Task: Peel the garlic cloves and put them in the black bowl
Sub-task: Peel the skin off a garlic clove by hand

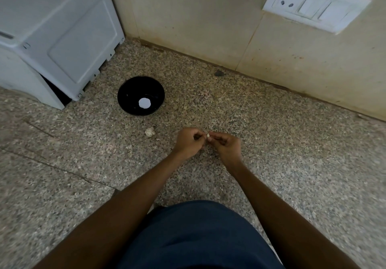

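A garlic clove (208, 135), small and pale, sits pinched between the person's two hands above the speckled stone counter (271, 164). The left hand (189, 142) has its fingers curled in, thumb and fingertips closing on the clove's left side. The right hand (226, 145) meets it from the other side, fingers bent and nipping the clove's right end. Both hands hover close together, knuckles nearly touching, with the forearms reaching out from the bottom of the view over a dark blue garment (198, 237).

Just to the left of the hands, on the counter, lies a small whitish clump of garlic (150, 132), apart from the hands. A few pale scraps of skin (129, 146) are scattered near it.

Farther back and to the left stands the black bowl (125, 95), upright, with a bright round white patch (144, 103) at its bottom; I cannot tell whether that is a reflection or something lying there. Beside the bowl's left is a white appliance (62, 39). Behind runs a beige wall (198, 18), with a white socket and switch plate (315, 5) at upper right.
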